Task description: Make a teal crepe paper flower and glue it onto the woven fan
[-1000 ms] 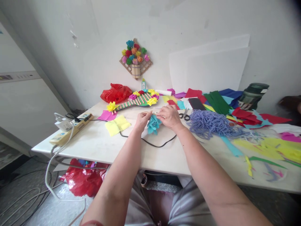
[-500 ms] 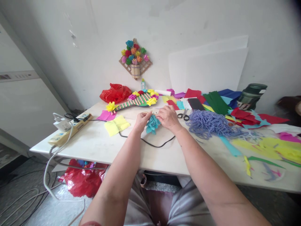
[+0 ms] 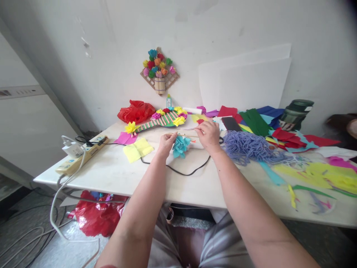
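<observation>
Evidently, on the surface (image 3: 111, 184), the green lute-shaped panel (image 3: 166, 120) already bears several paper flowers (image 3: 179, 121), while the yellow sheets (image 3: 136, 150) near it lie unshaped. Close to the panel but apart from it, the blue flower (image 3: 181, 146) looks mostly formed; my left grip (image 3: 166, 144) pinches it at its upper edge. My right grip (image 3: 209, 133) seems closed on a thin strand (image 3: 190, 129).

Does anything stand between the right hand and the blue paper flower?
Only a small orange bit, too unclear to identify, shows in the gap between the right hand and the blue paper flower. Nothing else clearly blocks the way.
</observation>
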Available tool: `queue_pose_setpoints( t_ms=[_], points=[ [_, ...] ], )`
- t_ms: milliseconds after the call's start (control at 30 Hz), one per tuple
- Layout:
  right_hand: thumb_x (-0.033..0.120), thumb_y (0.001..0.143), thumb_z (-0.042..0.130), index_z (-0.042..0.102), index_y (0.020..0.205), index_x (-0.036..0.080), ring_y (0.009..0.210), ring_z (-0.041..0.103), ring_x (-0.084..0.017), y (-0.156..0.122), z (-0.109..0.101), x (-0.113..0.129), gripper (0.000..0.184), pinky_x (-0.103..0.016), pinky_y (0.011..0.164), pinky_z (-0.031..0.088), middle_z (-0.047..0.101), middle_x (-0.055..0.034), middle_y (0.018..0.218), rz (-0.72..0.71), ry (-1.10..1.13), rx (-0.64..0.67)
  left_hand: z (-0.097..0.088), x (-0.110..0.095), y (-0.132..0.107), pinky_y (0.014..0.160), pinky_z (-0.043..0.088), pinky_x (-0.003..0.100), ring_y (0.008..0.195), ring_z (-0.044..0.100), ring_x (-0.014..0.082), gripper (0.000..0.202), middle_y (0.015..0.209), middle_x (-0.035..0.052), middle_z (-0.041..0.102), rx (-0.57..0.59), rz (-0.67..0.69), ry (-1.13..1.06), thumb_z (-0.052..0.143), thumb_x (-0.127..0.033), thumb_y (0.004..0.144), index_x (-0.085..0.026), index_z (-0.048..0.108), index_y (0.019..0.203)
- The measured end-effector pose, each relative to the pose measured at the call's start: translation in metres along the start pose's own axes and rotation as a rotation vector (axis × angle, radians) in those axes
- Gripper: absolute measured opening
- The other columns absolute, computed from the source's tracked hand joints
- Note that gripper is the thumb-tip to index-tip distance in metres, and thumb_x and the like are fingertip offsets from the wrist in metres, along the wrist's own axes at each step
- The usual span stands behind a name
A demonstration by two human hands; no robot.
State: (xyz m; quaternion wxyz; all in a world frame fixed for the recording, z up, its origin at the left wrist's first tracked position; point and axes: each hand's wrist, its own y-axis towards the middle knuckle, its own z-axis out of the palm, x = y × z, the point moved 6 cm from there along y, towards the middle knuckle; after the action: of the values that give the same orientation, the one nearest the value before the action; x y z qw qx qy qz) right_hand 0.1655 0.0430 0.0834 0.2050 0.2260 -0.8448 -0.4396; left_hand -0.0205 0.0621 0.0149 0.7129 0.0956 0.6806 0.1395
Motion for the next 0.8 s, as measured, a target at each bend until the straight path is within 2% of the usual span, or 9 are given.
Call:
queue_pose_setpoints(
  t_ms=[167,233,333,400,533,667,733,800],
  points=[
    [0.022,0.084,0.047,0.068,0.081,0.020,0.090,0.052,-0.027,-0.007,-0.026,-0.039,0.021,-0.042,0.081,0.033,0.062,-0.0113,0.089,0.285,-0.147,-0.222,0.002,-0.004,-0.002,0.047,0.024,0.025,0.046,0.033,0.0077,0.048,0.048,-0.0024,0.040,0.022,0.011,-0.017,0.069,-0.057,0.067,-0.016,0.050,0.051],
    [0.018,0.080,0.047,0.067,0.089,0.019,0.095,0.052,-0.029,-0.013,-0.037,-0.051,0.022,-0.046,0.084,0.033,0.060,-0.0140,0.103,0.398,-0.191,-0.325,0.003,-0.006,-0.002,0.048,0.025,0.025,0.047,0.033,0.0077,0.048,0.048,-0.0027,0.040,0.031,0.011,-0.017,0.069,-0.058,0.066,-0.016,0.051,0.052],
    [0.018,0.077,0.049,0.067,0.081,0.017,0.098,0.052,-0.031,-0.017,-0.039,-0.062,0.018,-0.050,0.087,0.033,0.059,-0.0163,0.107,0.499,-0.181,-0.339,0.004,-0.008,-0.003,0.048,0.025,0.025,0.047,0.033,0.0073,0.049,0.048,-0.0033,0.039,0.025,0.010,-0.014,0.070,-0.059,0.065,-0.016,0.050,0.051],
    [0.017,0.075,0.050,0.067,0.077,0.016,0.099,0.052,-0.032,-0.015,-0.033,-0.063,0.017,-0.051,0.088,0.033,0.060,-0.0170,0.105,0.490,-0.138,-0.263,0.004,-0.009,-0.004,0.049,0.027,0.025,0.048,0.034,0.0074,0.049,0.048,-0.0031,0.040,0.016,-0.006,-0.002,0.070,-0.058,0.064,-0.016,0.050,0.050],
    [0.010,0.069,0.050,0.069,0.090,0.017,0.104,0.053,-0.029,-0.007,-0.018,-0.052,0.030,-0.046,0.088,0.038,0.061,-0.0148,0.113,0.367,-0.066,-0.115,0.005,-0.011,-0.005,0.053,0.032,0.025,0.051,0.039,0.0087,0.047,0.051,-0.0016,0.045,0.012,-0.023,0.005,0.071,-0.057,0.062,-0.015,0.055,0.052],
    [0.014,0.074,0.047,0.071,0.074,0.021,0.080,0.060,-0.023,-0.004,-0.006,-0.030,0.024,-0.035,0.073,0.041,0.070,-0.0075,0.079,0.258,0.020,-0.005,0.007,-0.015,-0.008,0.054,0.034,0.025,0.052,0.039,0.0091,0.046,0.051,-0.0014,0.046,0.034,-0.017,0.007,0.071,-0.057,0.062,-0.015,0.055,0.052],
    [0.020,0.077,0.051,0.072,0.077,0.020,0.076,0.060,-0.022,-0.004,-0.002,-0.015,0.021,-0.034,0.073,0.041,0.071,-0.0069,0.074,0.195,0.022,0.030,0.009,-0.016,-0.009,0.054,0.034,0.025,0.051,0.038,0.0091,0.046,0.050,-0.0017,0.045,0.045,-0.019,0.007,0.071,-0.057,0.062,-0.015,0.054,0.051],
    [0.024,0.079,0.054,0.074,0.083,0.019,0.079,0.062,-0.021,-0.004,0.004,0.000,0.020,-0.034,0.077,0.041,0.073,-0.0066,0.079,0.112,0.058,0.110,0.011,-0.017,-0.009,0.052,0.033,0.025,0.050,0.037,0.0085,0.047,0.050,-0.0021,0.043,0.066,-0.017,-0.001,0.072,-0.057,0.062,-0.015,0.053,0.050]
  ],
)
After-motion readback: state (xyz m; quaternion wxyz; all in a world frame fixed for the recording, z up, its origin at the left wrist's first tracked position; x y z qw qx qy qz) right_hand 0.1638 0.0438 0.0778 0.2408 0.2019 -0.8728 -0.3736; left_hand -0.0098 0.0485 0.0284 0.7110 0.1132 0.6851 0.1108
